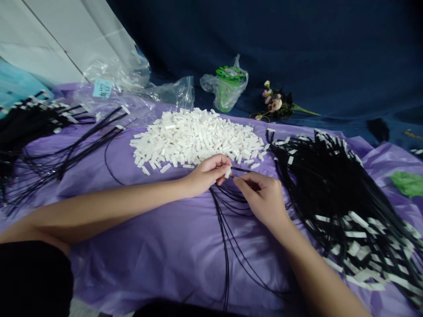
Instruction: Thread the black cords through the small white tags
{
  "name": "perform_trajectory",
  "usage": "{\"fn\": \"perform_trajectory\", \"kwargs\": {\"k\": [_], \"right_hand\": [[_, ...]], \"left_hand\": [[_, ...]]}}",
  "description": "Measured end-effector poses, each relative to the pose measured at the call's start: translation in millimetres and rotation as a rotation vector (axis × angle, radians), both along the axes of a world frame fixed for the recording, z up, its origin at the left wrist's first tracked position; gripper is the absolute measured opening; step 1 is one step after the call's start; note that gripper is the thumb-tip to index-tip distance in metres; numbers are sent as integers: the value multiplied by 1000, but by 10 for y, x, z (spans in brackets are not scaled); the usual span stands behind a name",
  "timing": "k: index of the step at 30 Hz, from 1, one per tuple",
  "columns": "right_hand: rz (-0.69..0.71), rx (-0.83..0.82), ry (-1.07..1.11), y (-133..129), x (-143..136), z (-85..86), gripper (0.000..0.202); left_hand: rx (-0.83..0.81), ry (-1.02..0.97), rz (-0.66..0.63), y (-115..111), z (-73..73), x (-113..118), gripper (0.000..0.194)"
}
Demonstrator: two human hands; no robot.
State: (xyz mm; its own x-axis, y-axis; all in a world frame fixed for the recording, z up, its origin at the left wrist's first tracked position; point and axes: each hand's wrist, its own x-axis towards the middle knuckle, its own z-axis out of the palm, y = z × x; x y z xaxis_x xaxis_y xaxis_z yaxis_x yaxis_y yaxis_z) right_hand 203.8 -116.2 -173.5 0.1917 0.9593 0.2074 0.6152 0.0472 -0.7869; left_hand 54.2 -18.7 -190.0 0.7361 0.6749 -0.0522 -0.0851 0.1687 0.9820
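My left hand (211,171) pinches a small white plastic connector housing (228,172) between thumb and forefinger. Just to its right, my right hand (262,193) is closed on a thin black wire (241,169) whose end points at the housing. Whether the wire's end sits inside the housing I cannot tell. More black wires (224,237) hang from below my hands and trail towards me over the purple sheet. Right behind my left hand lies a big heap of loose white housings (198,136).
Bundles of black wires with white ends lie at the right (330,176) and left (29,127). Behind the heap are clear plastic bags (132,94), a green cup (228,90) in plastic and artificial flowers (276,103). A purple sheet (158,246) covers the table.
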Motion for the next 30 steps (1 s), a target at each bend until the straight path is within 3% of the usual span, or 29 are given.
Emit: {"fn": "perform_trajectory", "kwargs": {"k": [30], "right_hand": [[13,-88,144,14,-20,10,22]], "left_hand": [[23,-6,5,-10,-18,-5,11]]}}
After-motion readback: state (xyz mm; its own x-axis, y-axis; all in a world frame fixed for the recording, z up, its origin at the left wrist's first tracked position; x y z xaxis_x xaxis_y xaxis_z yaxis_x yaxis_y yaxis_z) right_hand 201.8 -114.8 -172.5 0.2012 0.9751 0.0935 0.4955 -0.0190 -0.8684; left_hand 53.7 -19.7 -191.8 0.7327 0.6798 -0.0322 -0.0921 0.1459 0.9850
